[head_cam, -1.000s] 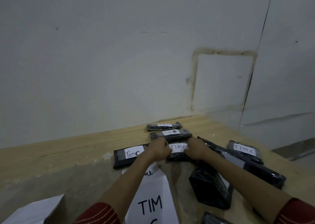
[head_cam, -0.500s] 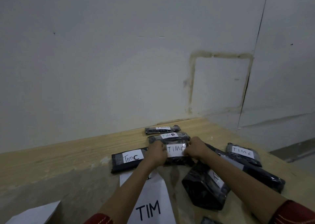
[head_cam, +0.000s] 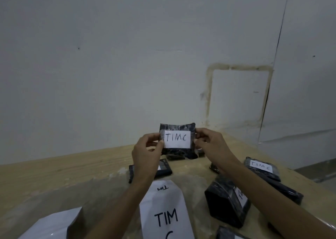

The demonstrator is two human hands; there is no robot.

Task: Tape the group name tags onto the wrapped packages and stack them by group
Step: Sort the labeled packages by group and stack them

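left hand (head_cam: 145, 153) and right hand (head_cam: 211, 145) pinched package (head_cam: 177, 127) edges at frame centre; thin grip risked dropping it or creasing the tag (head_cam: 177, 139).

The left hand (head_cam: 145, 158) hides the writing on a flat package (head_cam: 165, 167), the right forearm (head_cam: 258, 182) covers part of a tag (head_cam: 241, 196), the held package (head_cam: 177, 127) screens most of a far package (head_cam: 175, 157), and the sheet (head_cam: 163, 202) is cut off below.
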